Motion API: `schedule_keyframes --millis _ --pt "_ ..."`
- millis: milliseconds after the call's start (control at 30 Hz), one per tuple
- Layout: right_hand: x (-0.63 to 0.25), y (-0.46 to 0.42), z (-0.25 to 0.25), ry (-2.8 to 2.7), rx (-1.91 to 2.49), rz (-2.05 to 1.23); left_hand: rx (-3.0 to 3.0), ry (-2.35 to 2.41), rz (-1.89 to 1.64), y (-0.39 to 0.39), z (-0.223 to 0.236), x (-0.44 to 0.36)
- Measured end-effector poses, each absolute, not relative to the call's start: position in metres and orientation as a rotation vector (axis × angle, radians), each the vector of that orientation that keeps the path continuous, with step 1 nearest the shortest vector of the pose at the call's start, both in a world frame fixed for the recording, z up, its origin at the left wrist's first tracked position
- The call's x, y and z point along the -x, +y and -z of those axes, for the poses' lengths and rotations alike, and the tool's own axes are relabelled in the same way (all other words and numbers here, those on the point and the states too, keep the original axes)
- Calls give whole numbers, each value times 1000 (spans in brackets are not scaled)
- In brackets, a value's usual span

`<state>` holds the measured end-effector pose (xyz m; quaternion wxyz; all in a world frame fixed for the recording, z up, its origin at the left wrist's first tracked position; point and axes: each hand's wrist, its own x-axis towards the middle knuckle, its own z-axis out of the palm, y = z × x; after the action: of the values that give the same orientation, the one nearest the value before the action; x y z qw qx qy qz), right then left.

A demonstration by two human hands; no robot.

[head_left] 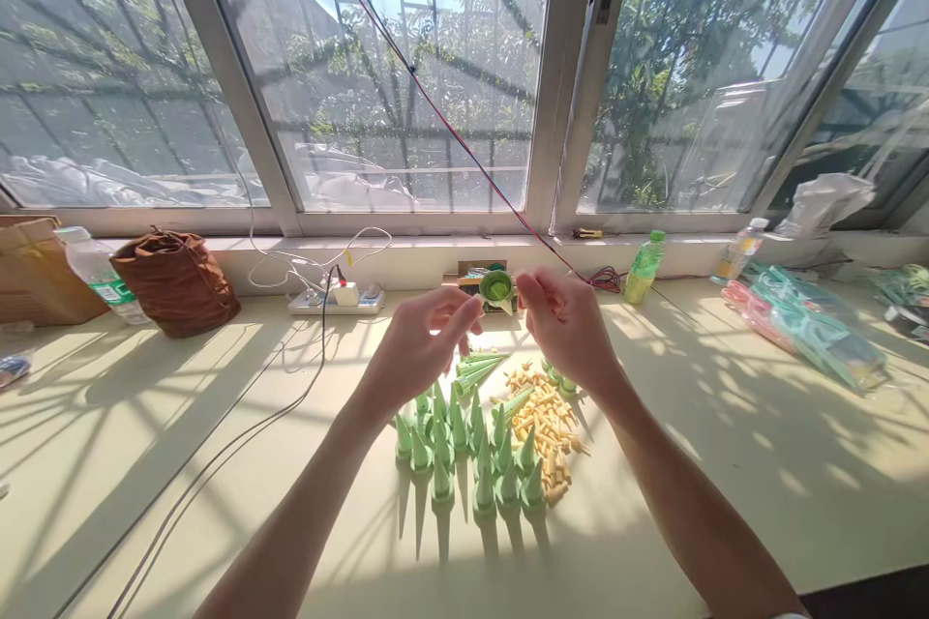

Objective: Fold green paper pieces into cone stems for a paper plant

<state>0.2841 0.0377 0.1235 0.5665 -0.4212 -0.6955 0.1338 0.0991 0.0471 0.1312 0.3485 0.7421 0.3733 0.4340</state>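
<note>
Between my two hands, above the table, is a round green piece [496, 286] that looks hollow, with a paler rim. Thumb and fingers of my left hand [430, 334] pinch at its left edge. My right hand [570, 321] is curled closed, with its fingertips at the right edge; the exact grip is partly hidden. Below, several pale green cones [459, 430] stand point up in rough rows. Behind them lies a bundle of long green cones [477, 369] on its side. A heap of small yellowish peg-like pieces [548, 421] spreads to their right.
A small box [471, 273] stands behind my hands. A power strip [338, 300] with cables, a brown drawstring bag [176, 280] and a clear bottle [102, 276] are at left. At right are a green bottle [644, 268], another bottle [740, 251] and plastic-wrapped bundles [809, 319].
</note>
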Motion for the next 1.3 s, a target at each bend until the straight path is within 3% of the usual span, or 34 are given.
schedule_keyframes --millis 200,533,800,1300 --pt "-283 33 -124 -1758 878 -302 -1510 733 -707 46 -136 -93" --pt "-281 33 -123 -1844 857 -271 -1527 575 -720 45 -137 -94" --pt "-281 33 -125 -1893 924 -233 -1784 638 -850 47 -134 -91" --pt "-281 36 -125 -1823 1078 -215 -2718 843 -1437 44 -120 -104"
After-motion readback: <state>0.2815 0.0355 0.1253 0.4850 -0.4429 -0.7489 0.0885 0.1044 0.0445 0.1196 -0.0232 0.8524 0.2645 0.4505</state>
